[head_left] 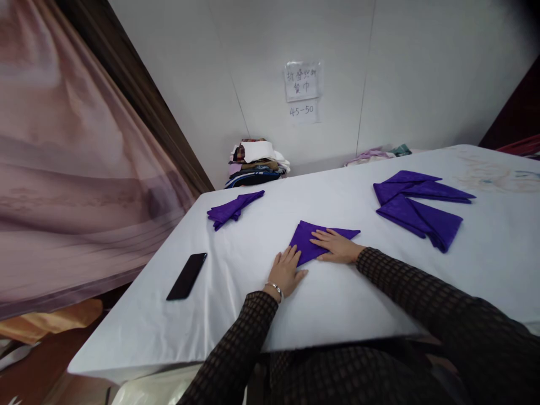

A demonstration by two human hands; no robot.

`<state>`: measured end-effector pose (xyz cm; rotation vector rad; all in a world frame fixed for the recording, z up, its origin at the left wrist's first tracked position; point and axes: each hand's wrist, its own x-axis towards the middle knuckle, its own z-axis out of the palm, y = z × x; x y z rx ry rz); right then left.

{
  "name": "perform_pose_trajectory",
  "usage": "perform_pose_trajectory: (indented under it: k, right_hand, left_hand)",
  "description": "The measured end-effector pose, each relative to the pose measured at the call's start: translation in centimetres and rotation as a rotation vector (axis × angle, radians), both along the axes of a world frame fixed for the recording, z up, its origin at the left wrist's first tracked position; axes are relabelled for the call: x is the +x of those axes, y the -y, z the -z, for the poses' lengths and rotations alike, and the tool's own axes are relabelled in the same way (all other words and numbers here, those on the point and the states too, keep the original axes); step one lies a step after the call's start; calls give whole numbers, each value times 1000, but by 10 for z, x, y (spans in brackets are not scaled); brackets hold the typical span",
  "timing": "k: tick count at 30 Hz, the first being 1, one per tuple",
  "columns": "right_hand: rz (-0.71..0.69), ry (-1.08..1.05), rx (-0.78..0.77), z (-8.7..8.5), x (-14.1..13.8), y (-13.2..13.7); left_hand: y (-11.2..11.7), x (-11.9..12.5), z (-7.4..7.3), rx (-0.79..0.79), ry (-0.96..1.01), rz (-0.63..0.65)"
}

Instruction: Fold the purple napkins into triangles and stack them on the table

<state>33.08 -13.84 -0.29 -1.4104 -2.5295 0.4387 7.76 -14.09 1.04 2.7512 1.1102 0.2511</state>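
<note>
As the napkin (310, 241) lies mid-table near the front edge, folded to a purple triangle, both hands press it flat. The left hand (287, 273) is on its near-left corner and the right hand (337, 246) across its near edge, fingers spread, nothing pinched.

Step, as I judge it: smoothing a fold. A further fold would call for freeing and lifting a corner.

Long axis runs left to right, thin tip pointing right toward the folded napkins (422, 211). Layer count is hard to tell.

White table (337, 306). Loose napkin (234, 208) far left, phone (187, 276) near the left edge.
</note>
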Motion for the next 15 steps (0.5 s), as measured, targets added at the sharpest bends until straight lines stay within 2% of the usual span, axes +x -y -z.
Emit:
perform_pose_trajectory:
  k: [4,7,10,15]
  right_hand:
    - [20,-5,-47,-3,-1,-1]
    - [61,-30,-78,-10,-5,-7]
    - [77,-50,-38,-16,-15,-19]
    - [91,7,12,-7,-28,-37]
  left_hand:
    - [-4,-4,11,-49,-60,-30]
    - [-4,-6,11,-42,-63,-29]
    - [-2,-5,8,-48,-76,-36]
    - [-2,-3,7,-55,-87,-47]
